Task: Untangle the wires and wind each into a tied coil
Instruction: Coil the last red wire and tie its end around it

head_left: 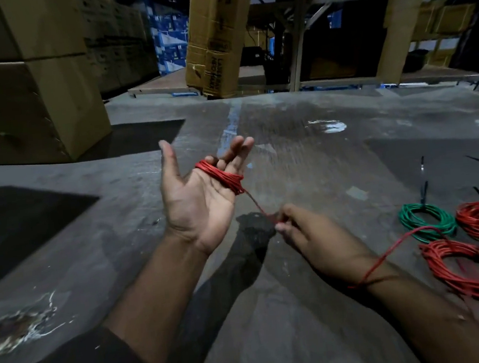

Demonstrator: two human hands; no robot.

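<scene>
Head view: our left hand [198, 203], spread wide, wears red wire [222, 178] loops; our right hand [310, 233] pinches its strand, bare floor [304, 321] between coils [469, 270] at right.

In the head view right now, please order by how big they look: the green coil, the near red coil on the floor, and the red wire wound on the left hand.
1. Near red coil, though it lies closest to the camera.
2. Green coil.
3. Red winding on the left hand, clearly the smallest.
</scene>
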